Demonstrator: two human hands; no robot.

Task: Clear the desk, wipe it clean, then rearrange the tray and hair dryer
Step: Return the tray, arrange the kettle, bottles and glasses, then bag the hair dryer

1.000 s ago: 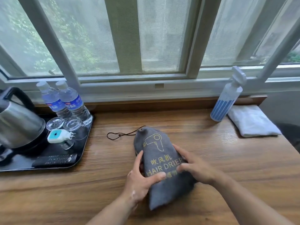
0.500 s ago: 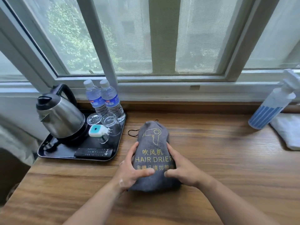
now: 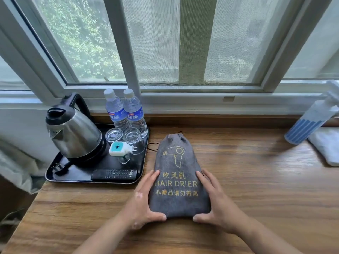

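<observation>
Two bare hands bracket the grey fabric drawstring pouch printed with a yellow hair dryer and "HAIR DRIER". It lies flat on the brown wooden desk, just right of the black rectangular tray. The left hand is on the pouch's tray-side edge and the right hand on the other edge. Fingers are pretty straight and thumbs spread along the near end, so both hands are wide, pressing rather than gripping.

On the tray:
- a steel kettle with a black handle
- two clear water bottles with blue labels
- two clear glasses
- a white-and-teal plug-in gadget
- a black remote

Well right of the tray: a blue-striped white spray bottle and a white cloth.
</observation>
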